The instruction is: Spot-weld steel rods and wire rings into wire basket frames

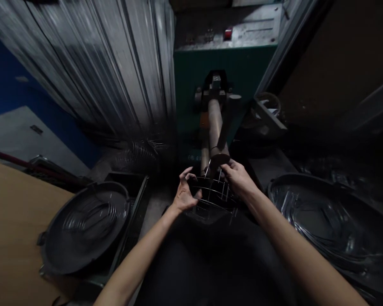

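Note:
A wire cage of bent metal rings and straight rods sits in front of me, dark and partly shadowed. My left hand curls against its left side, with the fingers among the wires. My right hand grips its upper right edge, close to a round dark disc. That disc lies at the lower end of a tan metal arm on a machine, and the cage's rods rise to it. The cage's lower part fades into shadow.
Wide black round tubs holding wire pieces lie to both sides: one on the left, one on the right. A wooden tabletop lies at far left. Corrugated metal sheeting rises behind, beside a green machine body.

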A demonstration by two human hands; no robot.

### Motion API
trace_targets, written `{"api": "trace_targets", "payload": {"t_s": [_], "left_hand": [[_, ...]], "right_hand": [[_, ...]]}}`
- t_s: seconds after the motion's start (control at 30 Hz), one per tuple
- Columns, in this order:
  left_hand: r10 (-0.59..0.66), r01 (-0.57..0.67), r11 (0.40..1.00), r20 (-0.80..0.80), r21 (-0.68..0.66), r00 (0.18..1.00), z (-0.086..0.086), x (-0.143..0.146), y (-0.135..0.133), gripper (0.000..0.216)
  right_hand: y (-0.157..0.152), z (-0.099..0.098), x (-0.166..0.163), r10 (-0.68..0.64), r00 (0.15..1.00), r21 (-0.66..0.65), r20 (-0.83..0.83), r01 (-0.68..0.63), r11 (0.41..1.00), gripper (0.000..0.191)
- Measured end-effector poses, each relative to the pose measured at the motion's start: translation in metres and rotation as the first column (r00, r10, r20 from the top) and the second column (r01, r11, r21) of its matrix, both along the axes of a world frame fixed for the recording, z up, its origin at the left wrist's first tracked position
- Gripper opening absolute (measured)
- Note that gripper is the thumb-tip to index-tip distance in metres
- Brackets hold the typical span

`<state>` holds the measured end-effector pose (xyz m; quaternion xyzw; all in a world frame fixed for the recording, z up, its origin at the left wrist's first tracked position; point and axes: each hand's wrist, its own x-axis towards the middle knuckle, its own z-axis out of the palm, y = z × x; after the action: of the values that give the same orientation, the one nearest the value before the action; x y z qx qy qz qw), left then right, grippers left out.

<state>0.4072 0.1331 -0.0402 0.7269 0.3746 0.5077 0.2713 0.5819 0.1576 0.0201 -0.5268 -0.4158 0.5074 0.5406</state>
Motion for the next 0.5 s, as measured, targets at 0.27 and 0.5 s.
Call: {"api": "trace_targets", "payload": {"t_s": [0.27, 0.5], "left_hand": [[0.041, -0.044, 0.996, 0.043, 0.079, 0.998, -0.006, -0.015, 0.002, 0.07], [0.03, -0.033, 0.998, 0.049, 0.06, 0.998, -0.006, -0.015, 0.007, 0.071]], "right_hand": [[0.003, -0.006, -0.011, -0.003, 1.0, 0.012, -0.001, 0.003, 1.0, 0.036], [0.004, -0.004, -0.014, -0.013, 0.997, 0.036, 0.08, 0.01, 0.999, 0.032]]}}
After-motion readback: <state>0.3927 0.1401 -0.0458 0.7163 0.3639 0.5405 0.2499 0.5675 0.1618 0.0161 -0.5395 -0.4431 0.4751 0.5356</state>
